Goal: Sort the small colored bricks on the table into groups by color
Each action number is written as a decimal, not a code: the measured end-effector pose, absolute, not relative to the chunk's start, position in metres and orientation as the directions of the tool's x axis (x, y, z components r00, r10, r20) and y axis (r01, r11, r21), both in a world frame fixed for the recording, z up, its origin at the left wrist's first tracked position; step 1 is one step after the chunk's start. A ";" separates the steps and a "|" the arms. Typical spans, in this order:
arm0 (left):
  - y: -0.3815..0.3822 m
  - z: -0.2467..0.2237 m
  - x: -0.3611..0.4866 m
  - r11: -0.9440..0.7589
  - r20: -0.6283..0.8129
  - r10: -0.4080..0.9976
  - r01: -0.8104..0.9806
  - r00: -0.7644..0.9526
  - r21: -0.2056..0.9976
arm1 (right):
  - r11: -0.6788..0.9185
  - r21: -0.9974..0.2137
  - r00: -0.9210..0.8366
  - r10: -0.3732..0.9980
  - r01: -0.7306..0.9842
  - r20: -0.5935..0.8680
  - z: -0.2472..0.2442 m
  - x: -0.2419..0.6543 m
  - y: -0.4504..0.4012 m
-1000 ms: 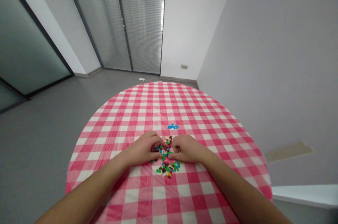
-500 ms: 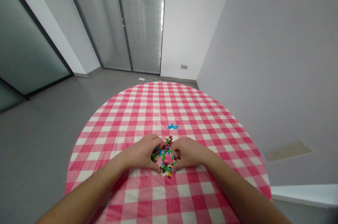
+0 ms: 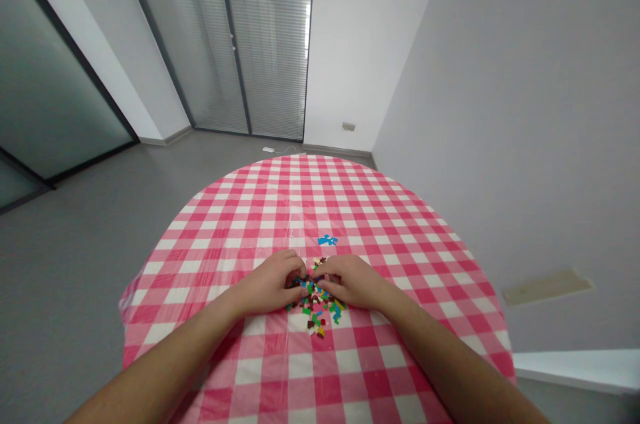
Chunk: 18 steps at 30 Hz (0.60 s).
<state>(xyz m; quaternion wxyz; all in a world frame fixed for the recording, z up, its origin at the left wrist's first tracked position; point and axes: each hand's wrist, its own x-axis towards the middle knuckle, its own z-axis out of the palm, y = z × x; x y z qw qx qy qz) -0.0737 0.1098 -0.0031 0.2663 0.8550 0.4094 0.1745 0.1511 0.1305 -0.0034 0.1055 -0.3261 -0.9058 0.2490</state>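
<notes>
A loose pile of small, flat puzzle pieces (image 3: 316,304) in green, brown, blue, yellow, red and white lies close in front of me. From the left, my left hand (image 3: 273,282) reaches into the pile, fingers curled and thumb low among the pieces. My right hand (image 3: 356,282) comes in from the opposite side, its fingers and thumb bent round pieces at the pile's upper middle. The fingertips of both hands nearly meet, and they partly hide what lies between them. Beyond the pile sits a small group of blue puzzle pieces (image 3: 327,240), apart from both hands.
A round table with a pink-and-white checked cloth (image 3: 300,204) carries the pieces. Past its far edge, a white object with a cable (image 3: 269,149) lies on the grey floor. Glass doors with blinds (image 3: 265,44) stand behind, and a wall (image 3: 525,111) rises on the right.
Both hands have drawn closer together over the pile, thumbs moving up and inward. Pieces near the middle have shifted, and some on the pile's right side are now uncovered.
</notes>
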 end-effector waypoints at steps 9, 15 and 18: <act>0.113 -0.010 -0.076 -0.531 0.142 0.795 0.562 0.590 0.635 | 0.715 -0.479 -0.800 0.598 0.508 0.045 -0.006 0.147 0.127; 0.110 -0.006 -0.076 -0.538 0.127 0.773 0.536 0.621 0.651 | 0.702 -0.515 -0.798 0.600 0.492 0.057 -0.006 0.148 0.128; 0.109 -0.005 -0.075 -0.536 0.118 0.770 0.537 0.627 0.651 | 0.682 -0.530 -0.785 0.617 0.504 0.048 -0.007 0.149 0.128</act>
